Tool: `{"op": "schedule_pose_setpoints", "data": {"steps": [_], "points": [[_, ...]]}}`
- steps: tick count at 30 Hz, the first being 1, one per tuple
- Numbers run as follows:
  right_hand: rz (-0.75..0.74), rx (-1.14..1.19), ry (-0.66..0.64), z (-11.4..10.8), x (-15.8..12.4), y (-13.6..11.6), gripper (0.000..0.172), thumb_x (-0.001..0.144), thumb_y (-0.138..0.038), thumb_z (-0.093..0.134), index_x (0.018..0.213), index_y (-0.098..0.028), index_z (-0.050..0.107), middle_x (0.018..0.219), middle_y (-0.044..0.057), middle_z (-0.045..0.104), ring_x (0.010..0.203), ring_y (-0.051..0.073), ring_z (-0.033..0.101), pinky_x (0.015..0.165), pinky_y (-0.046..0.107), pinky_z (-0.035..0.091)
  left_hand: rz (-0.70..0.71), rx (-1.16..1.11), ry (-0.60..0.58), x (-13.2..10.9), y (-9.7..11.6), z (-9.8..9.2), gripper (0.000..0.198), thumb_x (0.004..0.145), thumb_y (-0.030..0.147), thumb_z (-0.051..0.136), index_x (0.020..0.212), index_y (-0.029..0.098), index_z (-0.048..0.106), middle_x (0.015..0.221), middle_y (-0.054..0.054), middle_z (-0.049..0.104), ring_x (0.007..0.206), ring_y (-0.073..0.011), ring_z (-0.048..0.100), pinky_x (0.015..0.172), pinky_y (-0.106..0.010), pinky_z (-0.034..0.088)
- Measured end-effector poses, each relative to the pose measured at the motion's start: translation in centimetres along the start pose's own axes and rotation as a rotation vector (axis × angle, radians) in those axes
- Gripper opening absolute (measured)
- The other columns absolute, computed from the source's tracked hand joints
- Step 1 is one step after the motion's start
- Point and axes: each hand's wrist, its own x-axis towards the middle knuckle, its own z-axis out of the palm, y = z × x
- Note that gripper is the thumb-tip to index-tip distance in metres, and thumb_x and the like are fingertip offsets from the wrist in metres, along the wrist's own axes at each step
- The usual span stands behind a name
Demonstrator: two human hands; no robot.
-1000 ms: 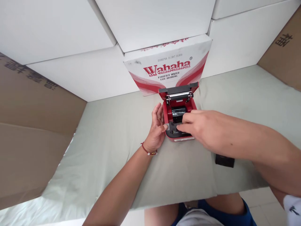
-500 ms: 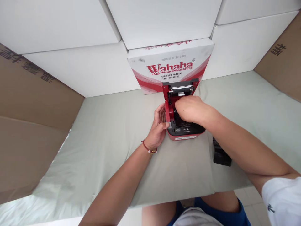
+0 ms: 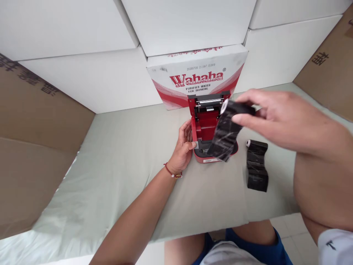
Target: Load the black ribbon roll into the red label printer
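A small red and black printer [image 3: 216, 159] stands on the cloth with its lid raised and its red bay exposed. My left hand [image 3: 185, 144] grips its left side, thumb on the front corner and fingers along the wall. Above the printer's right side, my right hand [image 3: 275, 117] holds a roll of black film [image 3: 227, 127] between thumb and fingers. The roll has a white core, and its loose end hangs down over the printer's front. A second roll of black film [image 3: 257, 165], partly unwound, lies on the cloth to the right of the printer.
Behind the printer stands a white and red Wahaha water carton [image 3: 197, 77], with stacked white boxes [image 3: 190, 25] at the back. Brown cardboard [image 3: 38, 110] borders the left, and another cardboard panel [image 3: 327, 66] the right. A pale green cloth [image 3: 124, 147] covers the work surface.
My right hand has come up out of the printer's bay and moved right, bringing out the roll of black film. The bay is now bare. My left hand keeps its hold.
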Motion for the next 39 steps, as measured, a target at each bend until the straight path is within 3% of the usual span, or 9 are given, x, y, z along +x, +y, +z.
{"op": "schedule_pose_setpoints", "data": {"steps": [3, 7, 11, 14, 20, 25, 32, 35, 39], "points": [[0.182, -0.069, -0.048, 0.0, 0.7, 3.9, 0.031, 0.105, -0.042, 0.063, 0.125, -0.022, 0.076, 0.102, 0.01, 0.081, 0.084, 0.026, 0.072, 0.075, 0.04, 0.05, -0.002, 0.0, -0.001, 0.0, 0.0, -0.1, 0.086, 0.076, 0.053, 0.095, 0.153, 0.04, 0.058, 0.175, -0.003, 0.048, 0.17, -0.0345, 0.033, 0.14, -0.054, 0.032], [0.221, -0.059, -0.23, 3.8, 2.1, 6.7, 0.034, 0.1, -0.036, 0.063, 0.125, -0.019, 0.078, 0.12, 0.014, 0.083, 0.1, 0.03, 0.076, 0.087, 0.041, 0.057, 0.0, -0.001, 0.01, 0.0, -0.1, -0.2, 0.082, 0.077, 0.05, 0.095, 0.151, 0.042, 0.06, 0.174, -0.002, 0.05, 0.17, -0.0333, 0.034, 0.14, -0.052, 0.033], [0.176, 0.058, -0.124, 5.7, 0.7, 8.0, 0.052, 0.104, -0.047, 0.054, 0.147, -0.024, 0.072, 0.146, 0.012, 0.078, 0.1, 0.03, 0.078, 0.094, 0.046, 0.06, 0.0, 0.003, 0.017, -0.1, 0.2, -0.1, 0.078, 0.078, 0.048, 0.095, 0.149, 0.04, 0.063, 0.173, -0.002, 0.052, 0.17, -0.033, 0.035, 0.142, -0.052, 0.031], [0.261, -0.029, -0.106, 4.8, -1.6, 10.2, 0.05, 0.104, -0.046, 0.052, 0.143, -0.026, 0.076, 0.133, 0.012, 0.083, 0.105, 0.034, 0.078, 0.099, 0.05, 0.059, -0.008, 0.002, 0.019, -0.2, 0.4, 0.1, 0.077, 0.079, 0.049, 0.094, 0.148, 0.04, 0.063, 0.174, -0.002, 0.051, 0.171, -0.0333, 0.033, 0.142, -0.052, 0.031], [0.214, -0.179, -0.366, 5.2, -4.0, 14.0, 0.043, 0.094, -0.042, 0.063, 0.126, -0.023, 0.085, 0.128, 0.015, 0.083, 0.12, 0.038, 0.073, 0.101, 0.05, 0.058, -0.011, 0.022, 0.042, -0.1, 0.5, 0.2, 0.078, 0.076, 0.051, 0.096, 0.147, 0.041, 0.065, 0.172, -0.001, 0.053, 0.169, -0.0333, 0.037, 0.139, -0.051, 0.035], [0.062, -0.105, -0.429, 5.7, -4.3, 13.7, 0.043, 0.093, -0.041, 0.059, 0.124, -0.025, 0.084, 0.123, 0.011, 0.083, 0.117, 0.036, 0.07, 0.103, 0.048, 0.057, -0.01, 0.024, 0.044, -0.2, 0.5, 0.1, 0.077, 0.077, 0.05, 0.095, 0.147, 0.04, 0.065, 0.171, -0.002, 0.054, 0.168, -0.0334, 0.038, 0.138, -0.051, 0.037], [0.116, -0.036, -0.388, 0.6, -6.0, 13.2, 0.051, 0.092, -0.061, 0.065, 0.125, -0.027, 0.082, 0.115, 0.015, 0.081, 0.088, 0.032, 0.074, 0.078, 0.046, 0.058, -0.008, -0.013, 0.019, -0.2, 0.2, -0.1, 0.078, 0.078, 0.046, 0.093, 0.149, 0.038, 0.064, 0.171, -0.002, 0.053, 0.169, -0.0337, 0.036, 0.141, -0.051, 0.03], [-0.009, 0.015, -0.389, 2.2, -4.5, 10.2, 0.051, 0.094, -0.056, 0.062, 0.127, -0.023, 0.082, 0.119, 0.014, 0.08, 0.097, 0.032, 0.075, 0.086, 0.045, 0.058, -0.007, -0.019, 0.02, -0.2, 0.1, -0.3, 0.076, 0.078, 0.044, 0.092, 0.148, 0.039, 0.065, 0.17, -0.001, 0.054, 0.168, -0.0333, 0.036, 0.14, -0.05, 0.032], [-0.047, 0.038, -0.368, 5.2, -2.9, 7.3, 0.043, 0.092, -0.043, 0.062, 0.125, -0.023, 0.082, 0.12, 0.012, 0.078, 0.101, 0.029, 0.075, 0.087, 0.042, 0.057, -0.013, -0.024, 0.039, -0.2, 0.0, -0.4, 0.072, 0.077, 0.044, 0.091, 0.145, 0.039, 0.068, 0.168, 0.0, 0.058, 0.166, -0.0327, 0.04, 0.137, -0.049, 0.037]]}}
